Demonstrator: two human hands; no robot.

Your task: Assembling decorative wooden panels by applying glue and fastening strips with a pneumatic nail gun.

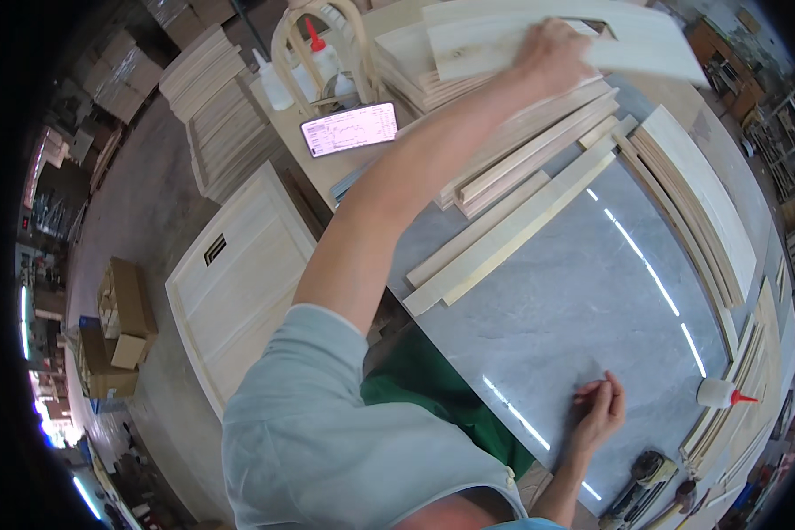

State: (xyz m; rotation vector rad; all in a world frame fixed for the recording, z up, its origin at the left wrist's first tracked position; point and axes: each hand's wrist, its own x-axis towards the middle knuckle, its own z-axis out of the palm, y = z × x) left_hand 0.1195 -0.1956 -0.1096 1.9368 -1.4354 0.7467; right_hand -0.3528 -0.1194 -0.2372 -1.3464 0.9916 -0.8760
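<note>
**Left hand on a pale wooden panel, right hand relaxed at a grey tabletop**

A glossy, faintly marbled grey tabletop [548,309] fills the centre, crossed by 2 broken lines of reflected light. Left of it stands a framed wooden door [247,274] with straight grain and a small dark angular inset. Beyond that rises a stack of wooden frames [225,132].

At the table's far side, a smooth pale wooden panel [495,44] with a rectangular cut-out lies over stacked boards [406,66]. The left hand [552,57] is on it, beside the cut-out; its fingertips are hidden, so I cannot tell whether it grasps.

Bowed wooden strips [707,194] are layered along the right side. Straight, square-edged strips [517,227] run diagonally in front of the panel. A flat phone [349,130] has a lit screen. The right hand [601,406] is released, fingers loosely bent; whether it touches the tabletop is unclear.

Smallest is a white plastic bottle [717,393] with a pointed red nozzle, lying on its side.
</note>
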